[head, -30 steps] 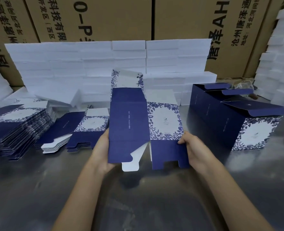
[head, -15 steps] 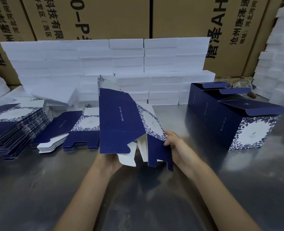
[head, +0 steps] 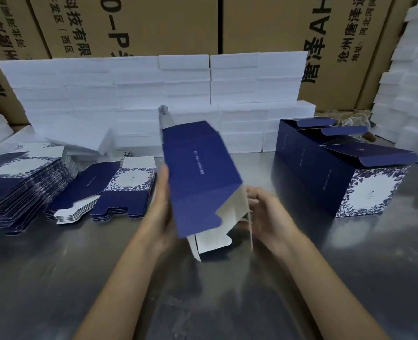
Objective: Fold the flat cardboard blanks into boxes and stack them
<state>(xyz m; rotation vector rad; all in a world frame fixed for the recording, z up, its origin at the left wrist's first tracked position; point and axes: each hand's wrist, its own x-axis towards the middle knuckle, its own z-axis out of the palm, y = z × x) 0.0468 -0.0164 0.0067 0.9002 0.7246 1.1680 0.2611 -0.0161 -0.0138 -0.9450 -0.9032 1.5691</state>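
Note:
A navy blue cardboard blank is held up over the steel table, tilted and half opened into a tube, its white inside and bottom flaps showing near me. My left hand grips its left side. My right hand holds the right wall and a thin flap edge. Two stacks of flat blanks lie at the left: a tall one and a lower one. A row of folded navy boxes with floral white ends stands at the right, lids open.
White foam blocks are stacked like a wall behind the table, with more at the right edge. Brown shipping cartons stand behind them. The bare steel tabletop lies near me.
The blank went from flat and spread wide to folded into a tube. My right hand moved left and inward with the floral panel, which is now turned out of sight.

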